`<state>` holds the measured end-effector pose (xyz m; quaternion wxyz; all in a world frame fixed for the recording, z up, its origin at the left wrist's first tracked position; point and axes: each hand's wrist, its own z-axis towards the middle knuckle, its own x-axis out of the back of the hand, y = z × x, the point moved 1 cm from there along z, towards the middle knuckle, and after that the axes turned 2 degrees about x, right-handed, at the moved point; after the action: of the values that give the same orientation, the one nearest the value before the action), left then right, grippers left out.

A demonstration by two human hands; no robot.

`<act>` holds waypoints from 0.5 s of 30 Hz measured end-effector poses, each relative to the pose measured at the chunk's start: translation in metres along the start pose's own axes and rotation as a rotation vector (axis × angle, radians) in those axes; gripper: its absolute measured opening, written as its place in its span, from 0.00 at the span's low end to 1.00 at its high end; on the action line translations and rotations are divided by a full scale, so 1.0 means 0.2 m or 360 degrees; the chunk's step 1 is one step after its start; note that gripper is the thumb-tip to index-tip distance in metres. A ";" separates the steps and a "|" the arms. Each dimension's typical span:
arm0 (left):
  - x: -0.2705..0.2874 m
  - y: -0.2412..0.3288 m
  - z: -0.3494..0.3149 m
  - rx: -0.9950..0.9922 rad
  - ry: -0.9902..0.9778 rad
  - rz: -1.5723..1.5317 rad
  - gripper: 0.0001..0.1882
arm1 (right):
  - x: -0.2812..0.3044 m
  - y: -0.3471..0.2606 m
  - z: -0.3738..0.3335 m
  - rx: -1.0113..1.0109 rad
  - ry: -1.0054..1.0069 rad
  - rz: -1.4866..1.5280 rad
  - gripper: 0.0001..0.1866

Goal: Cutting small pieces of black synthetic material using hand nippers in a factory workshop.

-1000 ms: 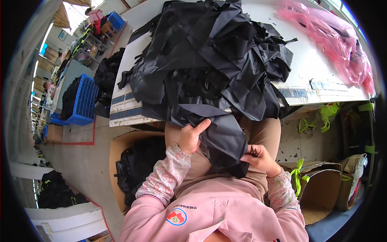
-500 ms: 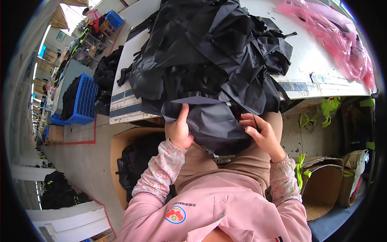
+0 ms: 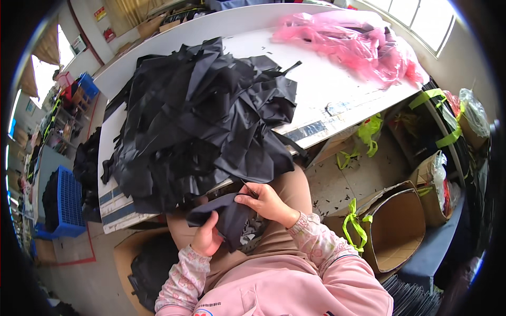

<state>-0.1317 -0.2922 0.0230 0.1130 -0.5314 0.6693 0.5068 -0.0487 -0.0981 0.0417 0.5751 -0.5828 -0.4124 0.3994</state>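
Note:
Over my lap, just below the table edge, a piece of black fabric [image 3: 227, 217] hangs folded between my hands. My left hand [image 3: 207, 239] grips its lower left side, thumb on top and the other fingers beneath. At its upper right edge, my right hand [image 3: 268, 202] is closed, thumb and fingers pinching the fabric. A slim dark pointed tool [image 3: 249, 189] sticks out between the right fingers; its exact kind is too small to make out. Right beyond my hands lies a large heap of black fabric pieces [image 3: 195, 116], draping over the table's front edge.
The white table [image 3: 253, 45] also bears a pink plastic bag [image 3: 348, 45] at the far right. Below me at left stands a cardboard box [image 3: 126, 263] with black material; at right is another cardboard box [image 3: 398, 234]. A blue crate [image 3: 71, 203] stands farther left.
My view has swung to the right. The fabric piece, spread wide before, is now bunched and folded nearer my lap, and my right hand has closed on its edge.

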 end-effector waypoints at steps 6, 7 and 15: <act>0.13 -0.05 0.01 0.0113 -0.0167 0.0239 0.20 | 0.08 0.04 -0.04 0.0101 0.0382 -0.0127 0.15; 0.18 -0.08 0.01 0.0062 -0.0111 0.0211 0.18 | 0.08 0.02 -0.05 -0.0064 0.0366 0.0100 0.16; -0.07 0.06 0.03 -0.0252 -0.0183 -0.0001 0.21 | 0.10 -0.09 -0.07 -0.0406 0.0637 0.0610 0.17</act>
<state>-0.1376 -0.2790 0.0368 0.1090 -0.5089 0.6193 0.5879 -0.0303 -0.0845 0.0609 0.4814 -0.7845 -0.2202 0.3229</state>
